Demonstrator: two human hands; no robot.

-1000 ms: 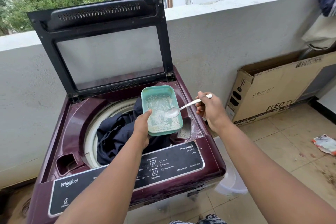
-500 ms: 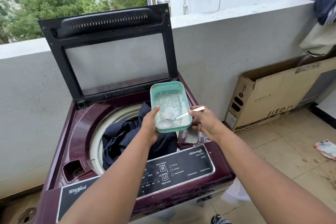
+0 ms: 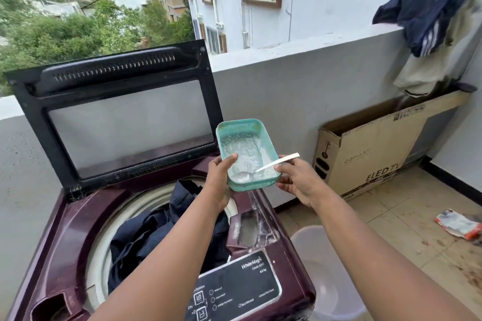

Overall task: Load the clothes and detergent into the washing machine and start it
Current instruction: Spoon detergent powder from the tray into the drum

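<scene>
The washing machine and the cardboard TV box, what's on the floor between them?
In the head view, a translucent plastic bucket stands on the tiled floor between the washing machine and the cardboard TV box.

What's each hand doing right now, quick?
Left hand: holding the green detergent tub.
Right hand: gripping the tub's other side, spoon lying inside.

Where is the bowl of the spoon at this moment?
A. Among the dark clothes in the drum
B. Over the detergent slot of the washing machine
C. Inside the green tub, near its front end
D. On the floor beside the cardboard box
C: the spoon lies with its bowl inside the green tub, which the left hand holds, while the right hand touches the handle.
</scene>
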